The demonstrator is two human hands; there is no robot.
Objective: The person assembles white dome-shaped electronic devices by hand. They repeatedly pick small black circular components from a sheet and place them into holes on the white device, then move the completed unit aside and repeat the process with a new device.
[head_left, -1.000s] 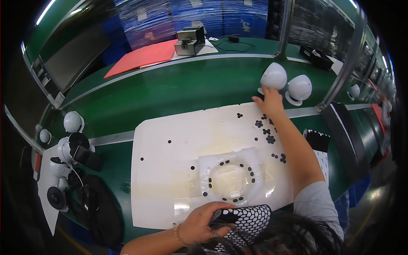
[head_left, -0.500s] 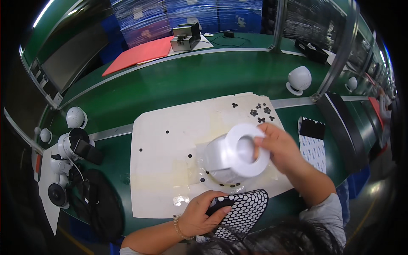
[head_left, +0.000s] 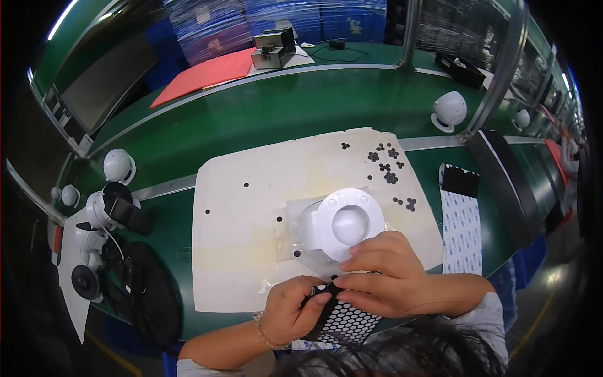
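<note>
My left hand (head_left: 290, 312) grips a bent sheet of black round stickers (head_left: 347, 322), its surface patterned with white circles. My right hand (head_left: 391, 274) has come to the upper edge of that sheet, fingertips bent against it close to my left thumb; whether a single sticker is between them is hidden. Just beyond both hands, a white plastic housing (head_left: 310, 230) lies on the board with its ring-shaped base (head_left: 371, 217) facing up. Shallow round recesses show on the ring. Loose black dots (head_left: 391, 178) are scattered on the board's right side.
The pale board (head_left: 239, 276) covers the middle of the green bench. At left are white camera-like units (head_left: 88, 237) and a black bag (head_left: 154, 295). Another sticker sheet (head_left: 460, 220) lies at right, beside a long black strip (head_left: 502, 188). A metal post (head_left: 502, 75) stands behind.
My right hand has let go of the white housing, which now rests on the board, and has moved down to the sticker sheet. The left hand keeps its hold; the sheet is bent more.
</note>
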